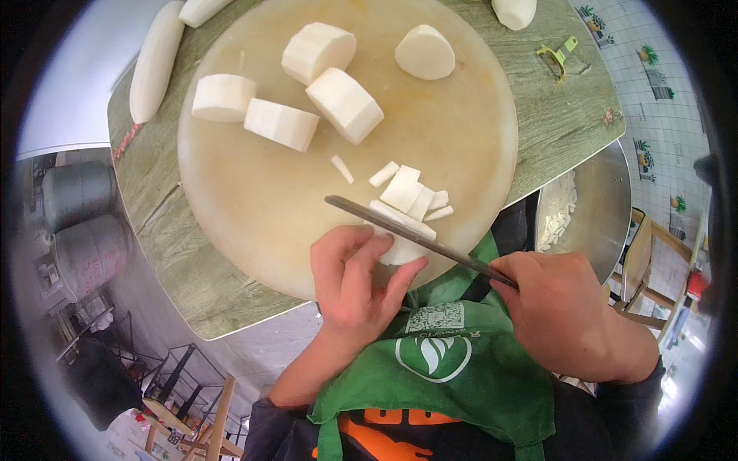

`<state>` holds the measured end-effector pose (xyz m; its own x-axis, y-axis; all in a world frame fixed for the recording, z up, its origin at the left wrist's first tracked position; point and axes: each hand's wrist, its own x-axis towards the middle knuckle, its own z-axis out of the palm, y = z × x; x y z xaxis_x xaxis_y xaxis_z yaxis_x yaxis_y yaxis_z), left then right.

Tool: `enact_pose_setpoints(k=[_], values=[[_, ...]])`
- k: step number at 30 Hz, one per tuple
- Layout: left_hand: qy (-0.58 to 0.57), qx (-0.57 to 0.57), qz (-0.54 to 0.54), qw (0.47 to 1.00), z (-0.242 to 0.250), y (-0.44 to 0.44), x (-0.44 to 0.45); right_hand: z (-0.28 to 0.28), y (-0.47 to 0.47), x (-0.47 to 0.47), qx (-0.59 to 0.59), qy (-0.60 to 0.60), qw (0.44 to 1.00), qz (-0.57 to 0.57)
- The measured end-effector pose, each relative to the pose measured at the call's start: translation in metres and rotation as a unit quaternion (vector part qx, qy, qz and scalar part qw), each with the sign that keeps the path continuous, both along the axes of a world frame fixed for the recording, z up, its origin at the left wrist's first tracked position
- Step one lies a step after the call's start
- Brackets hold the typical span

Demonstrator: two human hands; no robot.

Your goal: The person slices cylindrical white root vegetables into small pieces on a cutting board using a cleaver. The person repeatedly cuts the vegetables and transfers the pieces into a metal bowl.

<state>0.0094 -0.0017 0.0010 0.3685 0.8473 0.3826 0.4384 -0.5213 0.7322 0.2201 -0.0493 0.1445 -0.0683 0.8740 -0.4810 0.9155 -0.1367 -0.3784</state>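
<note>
My right hand (568, 314) grips a knife (415, 237) at its near end, seen almost edge-on from above. The blade stands at a piece of peeled white radish (403, 252), partly hidden beneath it. My left hand (360, 276) holds that piece steady from the near side, fingertips close to the blade. Just past the knife lie a cut slab (403, 219), thin slices (402, 189) and a few sticks (384, 173). Farther off on the round cutting board (259, 196) rest several thick radish chunks (345, 105) and a rounded end piece (425, 53).
Whole peeled radishes (155, 63) lie at the table's left edge, another (515, 11) at the far right. A yellow-green peeler (559, 57) rests on the wooden-patterned table (553, 132). A metal basin (599, 201) with cut strips stands below right. Gas cylinders (92, 253) stand left.
</note>
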Motion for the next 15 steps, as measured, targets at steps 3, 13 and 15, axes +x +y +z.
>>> enact_pose_setpoints(k=[3,13,15], values=[[-0.005,-0.007,0.000,1.000,0.000,0.000,-0.001,-0.020,0.020,-0.008,0.010,0.015,0.998,0.055],[-0.016,0.020,0.002,1.000,-0.002,0.000,0.000,-0.004,-0.002,-0.007,0.040,0.018,0.999,-0.002],[-0.025,0.017,-0.004,1.000,-0.003,0.001,0.000,-0.003,0.003,-0.010,-0.009,-0.005,1.000,0.016]])
